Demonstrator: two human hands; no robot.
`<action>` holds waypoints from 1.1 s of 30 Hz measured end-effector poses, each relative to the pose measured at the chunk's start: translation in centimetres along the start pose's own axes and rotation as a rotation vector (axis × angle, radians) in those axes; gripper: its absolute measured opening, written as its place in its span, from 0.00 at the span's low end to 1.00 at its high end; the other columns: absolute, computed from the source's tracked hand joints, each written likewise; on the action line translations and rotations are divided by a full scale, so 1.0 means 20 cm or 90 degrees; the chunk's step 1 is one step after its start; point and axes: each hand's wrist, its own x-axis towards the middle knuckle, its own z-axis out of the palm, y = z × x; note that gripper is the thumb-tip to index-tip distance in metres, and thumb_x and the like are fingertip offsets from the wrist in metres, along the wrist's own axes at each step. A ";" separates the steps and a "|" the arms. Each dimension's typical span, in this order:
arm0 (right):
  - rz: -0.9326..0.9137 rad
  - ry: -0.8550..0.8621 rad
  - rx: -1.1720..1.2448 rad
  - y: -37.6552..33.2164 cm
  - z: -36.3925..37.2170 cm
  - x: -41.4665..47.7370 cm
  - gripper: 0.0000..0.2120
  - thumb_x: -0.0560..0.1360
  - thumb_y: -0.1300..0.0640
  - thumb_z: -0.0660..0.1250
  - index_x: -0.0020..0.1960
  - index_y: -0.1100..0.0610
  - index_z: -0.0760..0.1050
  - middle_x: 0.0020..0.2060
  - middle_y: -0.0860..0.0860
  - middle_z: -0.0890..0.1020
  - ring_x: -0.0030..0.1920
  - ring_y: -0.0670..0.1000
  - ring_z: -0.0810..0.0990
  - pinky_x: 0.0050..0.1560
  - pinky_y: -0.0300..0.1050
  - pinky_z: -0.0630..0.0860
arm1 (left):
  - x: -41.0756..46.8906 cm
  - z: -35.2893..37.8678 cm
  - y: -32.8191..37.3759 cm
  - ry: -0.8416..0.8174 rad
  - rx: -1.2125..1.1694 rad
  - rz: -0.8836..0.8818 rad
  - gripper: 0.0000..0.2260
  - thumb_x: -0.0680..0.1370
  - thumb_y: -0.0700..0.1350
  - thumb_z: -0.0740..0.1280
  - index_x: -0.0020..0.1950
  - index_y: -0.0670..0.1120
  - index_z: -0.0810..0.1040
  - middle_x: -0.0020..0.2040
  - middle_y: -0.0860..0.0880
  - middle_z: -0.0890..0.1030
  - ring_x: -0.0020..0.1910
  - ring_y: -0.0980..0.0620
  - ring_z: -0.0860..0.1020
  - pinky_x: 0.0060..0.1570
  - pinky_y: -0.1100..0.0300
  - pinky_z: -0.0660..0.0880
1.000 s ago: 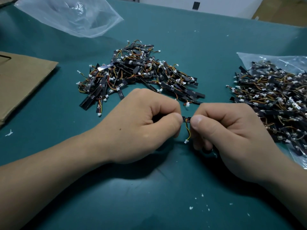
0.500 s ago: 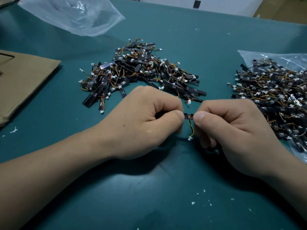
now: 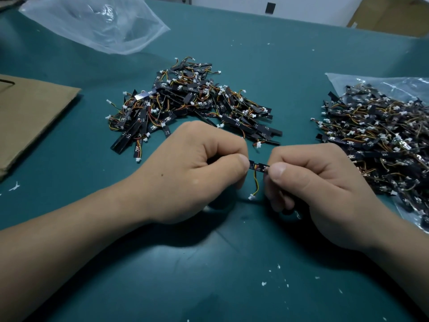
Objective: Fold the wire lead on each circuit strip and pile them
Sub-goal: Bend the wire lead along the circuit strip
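Pinching the short black circuit strip (image 3: 258,166) at both ends, your left hand (image 3: 192,173) and right hand (image 3: 320,196) each hold a thumb-against-forefinger grip. Only a small stretch of board shows between the thumb tips. You hold it low over the teal table (image 3: 232,263), nearer to you than either heap. From that bare stretch the thin yellow-and-orange wire lead (image 3: 255,183) hangs straight down to its small white plug (image 3: 251,196) (whether the plug touches the table I cannot tell).

Over the last second little has changed. Both pinches have held, a touch more of the strip shows between your thumbs, and the lead still dangles unbent. By my reading the fold on this piece is not yet made, so it is not ready for piling.

Just beyond your left knuckles lies the middle heap (image 3: 192,105) of black strips with coloured leads, probably the finished pile. Well off to your right, a larger heap (image 3: 380,140) sits on a sheet of clear plastic (image 3: 348,81). A crumpled clear plastic bag (image 3: 97,24) lies far left, flat brown cardboard (image 3: 30,117) sits at the left edge, and white scraps (image 3: 263,284) dot the table near you. Nothing blocks the way to the middle heap, though its nearest stray leads could snag on your fingers.
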 end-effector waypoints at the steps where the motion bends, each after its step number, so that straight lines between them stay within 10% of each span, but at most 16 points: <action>1: -0.001 -0.008 -0.014 0.00 0.00 0.00 0.17 0.78 0.52 0.62 0.31 0.54 0.74 0.25 0.44 0.76 0.27 0.46 0.74 0.32 0.37 0.69 | 0.00 0.00 0.00 -0.006 -0.004 -0.003 0.13 0.76 0.40 0.63 0.31 0.45 0.75 0.25 0.50 0.70 0.26 0.57 0.68 0.30 0.65 0.64; 9: -0.001 -0.043 -0.005 0.00 -0.01 0.00 0.15 0.75 0.51 0.60 0.29 0.49 0.71 0.24 0.45 0.74 0.26 0.45 0.72 0.31 0.38 0.67 | -0.01 0.00 0.00 -0.010 0.009 0.020 0.13 0.76 0.40 0.64 0.32 0.45 0.76 0.26 0.49 0.71 0.27 0.58 0.68 0.31 0.64 0.65; 14: -0.024 0.060 0.069 0.02 0.00 0.00 0.16 0.76 0.53 0.61 0.31 0.55 0.71 0.24 0.54 0.69 0.25 0.45 0.65 0.28 0.38 0.62 | 0.00 0.02 -0.02 0.277 0.116 0.019 0.07 0.78 0.43 0.63 0.46 0.48 0.81 0.34 0.59 0.76 0.35 0.59 0.72 0.38 0.65 0.67; 20: -0.057 0.186 0.121 0.05 0.01 0.01 0.19 0.86 0.61 0.55 0.74 0.49 0.70 0.36 0.52 0.81 0.24 0.49 0.69 0.26 0.38 0.68 | 0.02 0.06 -0.09 0.215 0.378 -0.127 0.13 0.73 0.49 0.61 0.52 0.60 0.82 0.49 0.60 0.74 0.52 0.54 0.65 0.53 0.60 0.55; 26: -0.047 0.033 -0.145 0.05 0.04 -0.01 0.15 0.82 0.62 0.60 0.59 0.49 0.82 0.33 0.44 0.81 0.27 0.45 0.73 0.32 0.30 0.66 | 0.01 0.05 -0.09 0.205 0.443 -0.121 0.06 0.74 0.53 0.64 0.47 0.61 0.79 0.48 0.59 0.73 0.49 0.53 0.64 0.48 0.59 0.51; 33: -0.002 0.106 -0.119 0.03 0.05 0.00 0.08 0.80 0.52 0.66 0.59 0.46 0.77 0.29 0.54 0.78 0.28 0.53 0.74 0.35 0.51 0.73 | 0.01 0.06 -0.06 0.238 0.408 -0.033 0.03 0.80 0.54 0.64 0.49 0.58 0.77 0.51 0.60 0.76 0.54 0.54 0.68 0.48 0.57 0.51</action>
